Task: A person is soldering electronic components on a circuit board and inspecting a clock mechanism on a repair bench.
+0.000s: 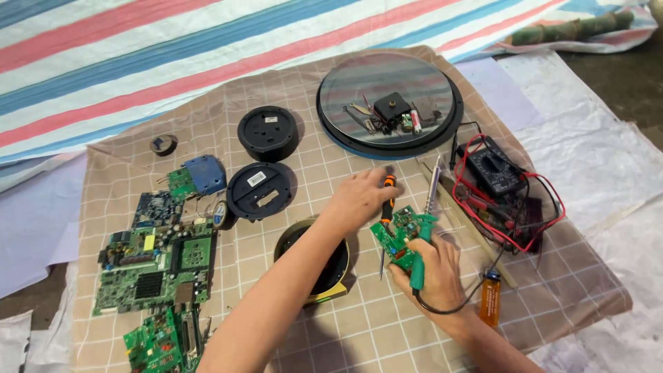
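- Near left edge: green circuit board (160,343), partly cut off by the frame.
- Just beyond it, a bigger green circuit board with a black chip (153,266), flat on the checked cloth (387,331).
- Near right: orange lighter (489,298) lying on the cloth, just right of my right wrist.
- My right hand (429,276) has its fingers closed round the teal-handled soldering iron (423,238) and also holds the small green circuit board (399,238) against it; iron's metal tip points far, its black cord loops under my wrist.
- My left hand (359,199) comes in across the middle, fingers closed on an orange-and-black screwdriver (387,214); its shaft runs down past the left edge of the small board, touching or nearly so, can't tell.
- Under my left forearm: round black dish with a gold rim (323,266).
- Right of my hands: black multimeter (492,169) with red and black leads tangled around it.
- Mid left: small blue board (204,173) and a dark blue circuit board (157,207).
- Centre: two round black covers (259,190), one beyond the other.
- Far: round clock (389,103) lying face down, black movement and loose small parts on its back.
- Far left: small round part (164,144), well apart from the rest.
- Beyond the cloth: striped tarp (138,55).
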